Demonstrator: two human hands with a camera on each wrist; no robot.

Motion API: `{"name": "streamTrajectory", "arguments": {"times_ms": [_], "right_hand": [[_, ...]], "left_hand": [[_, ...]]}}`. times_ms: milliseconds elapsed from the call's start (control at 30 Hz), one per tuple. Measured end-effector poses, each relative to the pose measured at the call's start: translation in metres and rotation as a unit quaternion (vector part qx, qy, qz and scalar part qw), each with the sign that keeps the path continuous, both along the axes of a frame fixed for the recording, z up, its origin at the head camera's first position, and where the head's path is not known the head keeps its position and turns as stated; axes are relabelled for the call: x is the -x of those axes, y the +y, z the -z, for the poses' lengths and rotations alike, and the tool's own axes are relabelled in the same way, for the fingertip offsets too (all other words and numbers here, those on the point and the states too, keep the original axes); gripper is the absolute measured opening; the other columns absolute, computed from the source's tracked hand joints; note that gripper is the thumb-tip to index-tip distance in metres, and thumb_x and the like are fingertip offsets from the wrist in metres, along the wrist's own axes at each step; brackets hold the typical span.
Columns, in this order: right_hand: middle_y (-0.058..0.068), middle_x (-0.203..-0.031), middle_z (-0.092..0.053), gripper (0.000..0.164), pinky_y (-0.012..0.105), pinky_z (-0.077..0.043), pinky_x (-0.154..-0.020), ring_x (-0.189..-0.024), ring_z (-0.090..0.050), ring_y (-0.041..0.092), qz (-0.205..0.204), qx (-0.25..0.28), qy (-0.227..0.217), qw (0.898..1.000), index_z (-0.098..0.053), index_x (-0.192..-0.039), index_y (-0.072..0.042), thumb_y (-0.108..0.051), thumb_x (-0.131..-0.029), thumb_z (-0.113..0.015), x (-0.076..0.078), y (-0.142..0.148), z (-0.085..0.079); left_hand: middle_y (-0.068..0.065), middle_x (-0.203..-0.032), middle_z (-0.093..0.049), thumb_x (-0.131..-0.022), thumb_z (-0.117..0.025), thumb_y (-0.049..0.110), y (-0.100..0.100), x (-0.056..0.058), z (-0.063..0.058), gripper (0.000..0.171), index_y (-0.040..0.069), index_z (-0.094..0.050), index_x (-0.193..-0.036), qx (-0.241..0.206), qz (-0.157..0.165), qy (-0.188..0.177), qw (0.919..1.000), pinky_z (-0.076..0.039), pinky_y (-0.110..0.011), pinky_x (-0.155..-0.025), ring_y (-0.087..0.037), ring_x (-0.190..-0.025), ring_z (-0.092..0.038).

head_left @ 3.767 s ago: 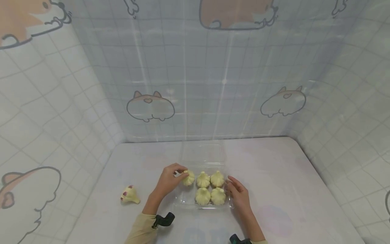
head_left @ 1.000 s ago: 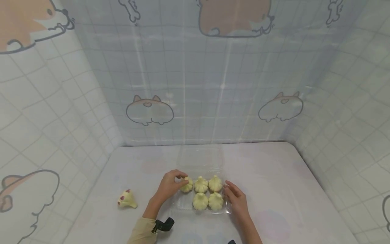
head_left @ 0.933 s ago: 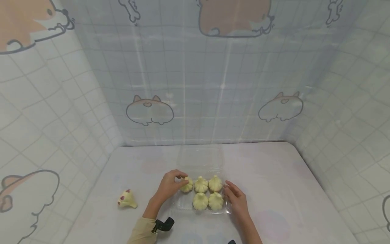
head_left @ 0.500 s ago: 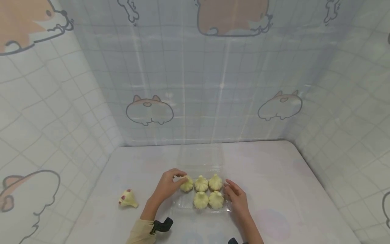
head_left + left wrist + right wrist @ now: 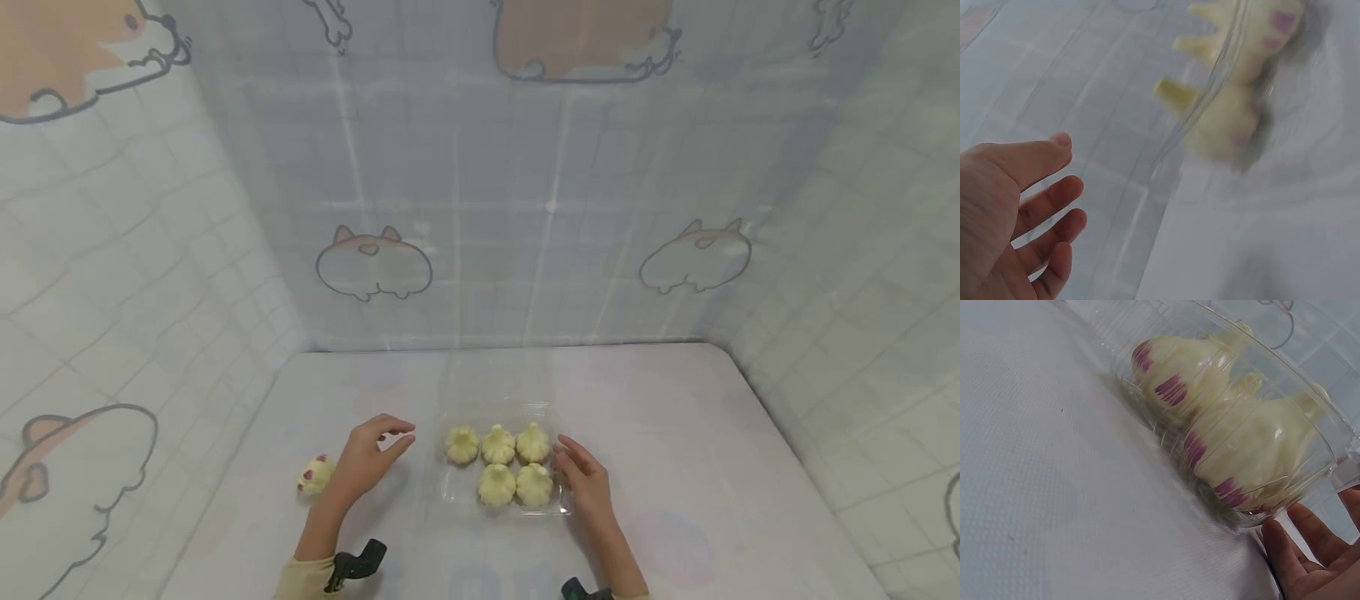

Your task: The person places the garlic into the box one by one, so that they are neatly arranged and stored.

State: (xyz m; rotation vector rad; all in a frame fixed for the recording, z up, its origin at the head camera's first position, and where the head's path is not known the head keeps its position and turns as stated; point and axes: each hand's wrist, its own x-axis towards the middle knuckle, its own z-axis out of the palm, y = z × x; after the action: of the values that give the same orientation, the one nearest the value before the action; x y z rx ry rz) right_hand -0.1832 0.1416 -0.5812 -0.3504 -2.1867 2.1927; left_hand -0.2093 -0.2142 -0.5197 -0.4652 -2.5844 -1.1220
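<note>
A clear plastic clamshell box (image 5: 456,492) lies on the table with several pale garlic bulbs (image 5: 497,484) in two rows; the front left spot is bare. Purple patches show on the bulbs (image 5: 1254,447) in the right wrist view. My left hand (image 5: 363,458) is left of the box, thumb and fingers apart, with nothing between them; the left wrist view shows the same empty hand (image 5: 1010,212). My right hand (image 5: 588,483) rests its fingertips against the right side of the box. One loose garlic bulb (image 5: 313,477) lies beside my left forearm, partly hidden by it.
The box's clear lid (image 5: 497,375) is folded back flat towards the rear wall (image 5: 495,192). Side walls with a cartoon dog print flank the white table (image 5: 675,433). Dark wrist cameras (image 5: 358,562) sit on my wrists.
My left hand has let go of the back left garlic bulb, which stays in the box, and has moved left towards the loose bulb. My right hand has stayed at the box's side.
</note>
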Motion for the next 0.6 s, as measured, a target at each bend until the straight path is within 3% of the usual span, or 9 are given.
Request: {"name": "streamTrajectory", "arguments": {"times_ms": [167,433,600], "right_hand": [[0.015,-0.131,-0.058,0.040,0.041,-0.047,-0.094,-0.117,-0.056,0.029,0.005,-0.005,0.002,1.000,-0.056,-0.136,-0.011,-0.024,-0.098,-0.059,0.001,0.001,0.001],[0.015,-0.131,-0.058,0.040,0.043,-0.047,-0.095,-0.117,-0.056,0.030,0.003,-0.008,0.003,1.000,-0.056,-0.136,-0.011,-0.024,-0.098,-0.059,0.000,0.000,0.003],[0.015,-0.131,-0.058,0.040,0.042,-0.047,-0.095,-0.117,-0.056,0.029,0.000,-0.004,0.007,1.000,-0.055,-0.137,-0.012,-0.023,-0.098,-0.059,0.001,0.001,0.002]], "left_hand": [[0.006,-0.100,-0.067,-0.089,-0.074,0.019,-0.028,-0.006,0.000,0.016,0.015,-0.073,-0.104,0.015,-0.039,0.002,0.9991,-0.050,-0.049,-0.078,-0.018,-0.096,-0.062],[-0.003,-0.108,-0.067,-0.091,-0.071,0.020,-0.072,-0.018,0.002,0.018,0.014,-0.072,-0.108,0.018,-0.083,-0.027,0.9961,-0.049,-0.053,-0.084,-0.026,-0.104,-0.060],[-0.006,-0.108,-0.067,-0.090,-0.072,0.017,-0.094,-0.025,0.005,0.019,0.009,-0.071,-0.108,0.031,-0.098,-0.003,0.9947,-0.047,-0.052,-0.084,-0.029,-0.105,-0.059]]}}
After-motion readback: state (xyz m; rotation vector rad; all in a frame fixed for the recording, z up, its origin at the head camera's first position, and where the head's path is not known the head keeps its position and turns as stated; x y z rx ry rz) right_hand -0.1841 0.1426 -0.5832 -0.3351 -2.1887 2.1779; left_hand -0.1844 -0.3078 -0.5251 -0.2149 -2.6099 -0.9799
